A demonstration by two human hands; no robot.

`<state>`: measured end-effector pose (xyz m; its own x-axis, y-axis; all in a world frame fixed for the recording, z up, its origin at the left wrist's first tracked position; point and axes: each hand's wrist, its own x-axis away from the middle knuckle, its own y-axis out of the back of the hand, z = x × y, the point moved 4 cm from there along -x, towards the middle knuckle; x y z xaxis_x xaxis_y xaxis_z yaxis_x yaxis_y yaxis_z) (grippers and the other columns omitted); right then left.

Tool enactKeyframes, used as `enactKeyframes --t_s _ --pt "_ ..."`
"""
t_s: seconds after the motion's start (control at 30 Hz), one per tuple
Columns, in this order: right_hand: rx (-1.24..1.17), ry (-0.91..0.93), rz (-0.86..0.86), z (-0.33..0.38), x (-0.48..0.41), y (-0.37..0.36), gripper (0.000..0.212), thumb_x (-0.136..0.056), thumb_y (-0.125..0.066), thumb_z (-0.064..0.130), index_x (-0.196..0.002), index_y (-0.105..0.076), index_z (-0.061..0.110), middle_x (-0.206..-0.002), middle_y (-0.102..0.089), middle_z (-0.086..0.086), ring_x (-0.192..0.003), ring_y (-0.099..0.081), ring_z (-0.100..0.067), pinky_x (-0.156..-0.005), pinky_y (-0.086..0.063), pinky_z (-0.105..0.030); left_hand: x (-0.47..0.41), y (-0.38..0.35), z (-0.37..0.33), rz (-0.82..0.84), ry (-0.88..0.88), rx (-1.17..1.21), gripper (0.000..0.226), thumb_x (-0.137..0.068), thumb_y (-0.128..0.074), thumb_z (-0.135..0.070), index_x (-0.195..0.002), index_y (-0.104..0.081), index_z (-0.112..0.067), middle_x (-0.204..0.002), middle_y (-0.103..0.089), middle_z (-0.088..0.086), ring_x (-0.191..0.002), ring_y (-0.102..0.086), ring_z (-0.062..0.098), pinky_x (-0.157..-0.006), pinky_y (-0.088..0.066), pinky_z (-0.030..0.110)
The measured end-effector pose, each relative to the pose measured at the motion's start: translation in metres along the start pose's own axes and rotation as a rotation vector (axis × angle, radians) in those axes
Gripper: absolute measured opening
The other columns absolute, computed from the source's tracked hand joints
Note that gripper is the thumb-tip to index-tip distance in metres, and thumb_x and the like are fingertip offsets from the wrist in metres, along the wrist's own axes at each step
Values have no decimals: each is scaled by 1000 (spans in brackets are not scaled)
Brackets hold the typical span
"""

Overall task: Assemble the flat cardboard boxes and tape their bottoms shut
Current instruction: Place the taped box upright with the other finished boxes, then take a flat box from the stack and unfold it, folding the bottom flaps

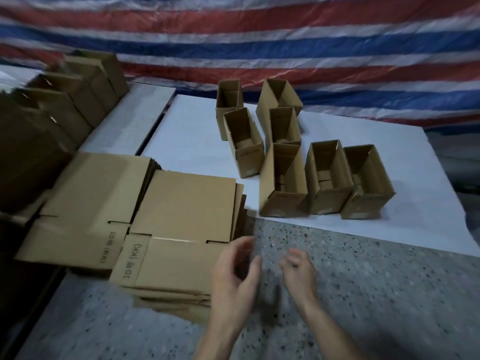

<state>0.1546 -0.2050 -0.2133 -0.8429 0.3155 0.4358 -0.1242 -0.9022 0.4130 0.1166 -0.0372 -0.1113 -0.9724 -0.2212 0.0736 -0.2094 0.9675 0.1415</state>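
A stack of flat cardboard boxes lies at the left on the speckled floor, printed "10号 (KK)" on its near flap. A second flat stack sits behind it to the left. Several assembled open-top boxes stand on the white sheet at centre right. My left hand hovers beside the near stack's right edge, fingers loosely curved, holding nothing. My right hand hangs a little to its right, fingers relaxed and empty. Both are blurred by motion. No tape is visible.
More folded brown boxes are piled along the far left. A white sheet covers the floor under the assembled boxes. A red, white and blue striped tarp closes the back. Speckled floor lies at the lower right.
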Motion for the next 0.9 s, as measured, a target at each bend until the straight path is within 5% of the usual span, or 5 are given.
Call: enactKeyframes --t_s 0.13,0.23,0.33,0.77,0.9 --pt "-31 12 80 4 56 -7 25 -96 -65 19 -118 -55 26 -103 -64 12 -94 -62 -5 -70 -39 -11 10 65 1 -135 -181 -635 52 -78 -74 -46 -126 -64 -31 -136 -58 -5 -124 -54 22 -108 -42 46" --pt "-68 56 137 28 83 -19 23 -98 -63 26 -118 -55 32 -104 -63 19 -96 -61 2 -79 -49 -19 3 92 26 -31 112 -991 94 -72 -66 -77 -152 -24 -52 -168 -3 3 -154 3 33 -119 9 53" --pt "-39 66 201 52 96 -43 32 -97 -65 25 -127 -58 23 -114 -67 5 -96 -65 -6 -92 -54 -30 1 105 45 46 220 -1070 103 -68 -48 -92 -154 -8 -53 -165 18 7 -152 16 36 -121 7 59" --pt "58 142 17 80 144 -61 16 -78 -78 18 -89 -68 20 -97 -69 2 -93 -66 -15 -80 -51 -28 38 123 39 241 38 -1014 104 -76 -66 -69 -154 1 -52 -168 10 -1 -153 12 32 -121 8 53" --pt "-107 225 107 93 173 -47 15 -76 -82 20 -85 -71 24 -98 -70 5 -93 -65 -9 -77 -49 -16 60 125 4 67 -213 -780 77 -82 -58 -23 -153 -34 -40 -161 -22 -14 -152 -21 28 -122 -12 57"
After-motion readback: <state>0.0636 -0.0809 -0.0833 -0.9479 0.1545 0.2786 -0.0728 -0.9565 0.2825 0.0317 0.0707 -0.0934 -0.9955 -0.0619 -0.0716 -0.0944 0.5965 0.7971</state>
